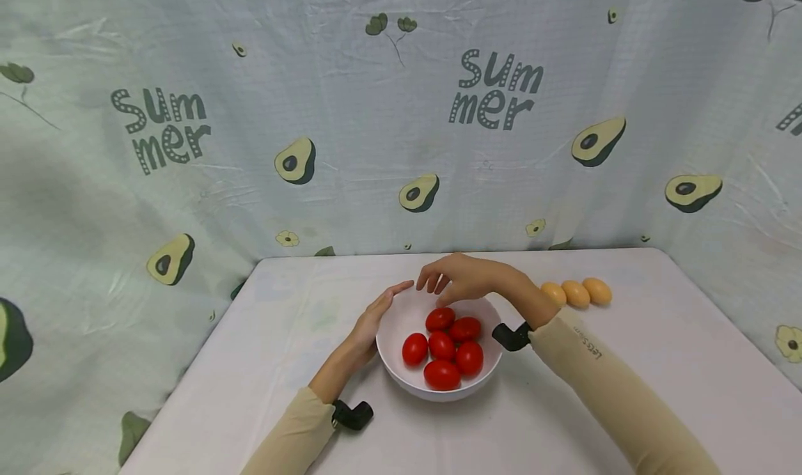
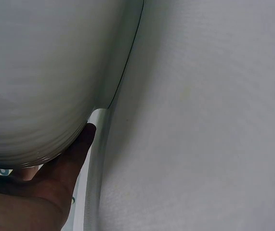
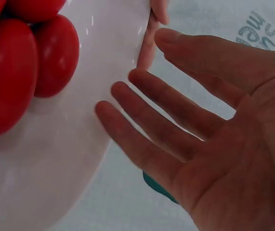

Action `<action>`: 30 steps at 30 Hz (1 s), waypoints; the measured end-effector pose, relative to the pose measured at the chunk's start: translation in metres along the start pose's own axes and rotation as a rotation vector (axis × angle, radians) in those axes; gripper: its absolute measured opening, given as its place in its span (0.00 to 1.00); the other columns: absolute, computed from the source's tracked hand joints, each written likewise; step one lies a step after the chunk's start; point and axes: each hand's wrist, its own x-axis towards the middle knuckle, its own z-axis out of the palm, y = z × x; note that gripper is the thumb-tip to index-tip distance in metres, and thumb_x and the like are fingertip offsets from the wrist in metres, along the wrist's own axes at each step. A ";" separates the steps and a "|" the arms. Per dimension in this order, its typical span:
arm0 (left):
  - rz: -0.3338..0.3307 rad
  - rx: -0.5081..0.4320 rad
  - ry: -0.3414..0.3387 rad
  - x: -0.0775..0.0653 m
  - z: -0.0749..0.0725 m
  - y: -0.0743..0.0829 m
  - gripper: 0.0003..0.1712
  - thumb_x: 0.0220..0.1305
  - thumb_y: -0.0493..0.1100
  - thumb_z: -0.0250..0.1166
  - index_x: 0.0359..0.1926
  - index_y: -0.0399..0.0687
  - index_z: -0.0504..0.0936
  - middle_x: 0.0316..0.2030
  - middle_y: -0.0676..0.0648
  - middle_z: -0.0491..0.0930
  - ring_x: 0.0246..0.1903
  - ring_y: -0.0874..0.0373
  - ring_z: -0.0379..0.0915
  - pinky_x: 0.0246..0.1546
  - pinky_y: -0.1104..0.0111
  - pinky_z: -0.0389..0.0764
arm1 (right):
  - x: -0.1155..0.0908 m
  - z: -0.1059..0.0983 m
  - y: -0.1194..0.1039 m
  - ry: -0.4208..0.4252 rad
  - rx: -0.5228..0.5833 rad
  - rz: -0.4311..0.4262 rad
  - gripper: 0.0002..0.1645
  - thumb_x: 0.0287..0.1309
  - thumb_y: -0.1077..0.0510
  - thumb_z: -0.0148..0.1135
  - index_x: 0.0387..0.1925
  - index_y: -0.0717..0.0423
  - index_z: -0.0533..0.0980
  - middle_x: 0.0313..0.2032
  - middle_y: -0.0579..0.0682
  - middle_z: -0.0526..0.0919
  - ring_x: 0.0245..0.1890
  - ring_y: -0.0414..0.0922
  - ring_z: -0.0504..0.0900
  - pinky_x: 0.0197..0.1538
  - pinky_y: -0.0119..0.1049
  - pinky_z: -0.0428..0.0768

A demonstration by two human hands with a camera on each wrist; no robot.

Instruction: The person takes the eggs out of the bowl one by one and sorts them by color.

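Observation:
A white bowl [image 1: 393, 336] stands on the table with several glossy red eggs [image 1: 441, 346] inside. Along the bowl's left outer side rests my left hand [image 1: 371, 325], its fingers extended toward the far rim. From below, the left wrist view shows that hand [image 2: 45, 195] against the bowl's ribbed outside [image 2: 36, 96]. Over the far rim hovers my right hand [image 1: 466, 278], palm down, holding nothing. Seen up close in the right wrist view, its fingers [image 3: 151, 137] are spread and slightly bent, apart from the red eggs [image 3: 9, 77].
Beyond my right forearm, orange-yellow eggs [image 1: 576, 293] lie in a row at the back right of the white table [image 1: 301, 322]. A pale curtain [image 1: 351, 113] printed with avocados and lettering hangs behind the table. Each wrist wears a black camera band [image 1: 352, 416].

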 end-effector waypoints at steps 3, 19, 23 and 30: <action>-0.006 -0.009 0.003 0.000 0.000 0.000 0.30 0.82 0.60 0.40 0.77 0.60 0.66 0.80 0.46 0.58 0.74 0.45 0.63 0.64 0.70 0.77 | 0.011 0.005 -0.002 -0.065 -0.002 0.058 0.23 0.62 0.64 0.66 0.60 0.54 0.80 0.54 0.56 0.86 0.54 0.50 0.85 0.55 0.41 0.87; 0.002 0.007 -0.013 0.000 -0.001 -0.001 0.30 0.82 0.62 0.39 0.77 0.62 0.67 0.79 0.47 0.60 0.75 0.47 0.62 0.64 0.71 0.78 | 0.033 0.017 0.002 -0.261 0.105 0.301 0.25 0.53 0.68 0.71 0.52 0.43 0.86 0.51 0.50 0.86 0.49 0.48 0.83 0.50 0.42 0.89; 0.008 0.017 -0.011 0.000 -0.001 -0.001 0.31 0.82 0.61 0.39 0.77 0.62 0.66 0.80 0.48 0.59 0.77 0.46 0.58 0.72 0.62 0.73 | 0.035 0.020 0.003 -0.275 0.123 0.294 0.24 0.54 0.68 0.71 0.50 0.44 0.87 0.50 0.49 0.86 0.48 0.48 0.83 0.48 0.41 0.89; 0.011 0.005 -0.009 -0.001 0.000 0.001 0.30 0.83 0.60 0.39 0.77 0.61 0.66 0.80 0.51 0.59 0.78 0.48 0.56 0.75 0.57 0.68 | 0.038 0.020 0.006 -0.290 0.092 0.247 0.22 0.54 0.67 0.72 0.49 0.44 0.86 0.48 0.48 0.85 0.46 0.48 0.83 0.46 0.41 0.90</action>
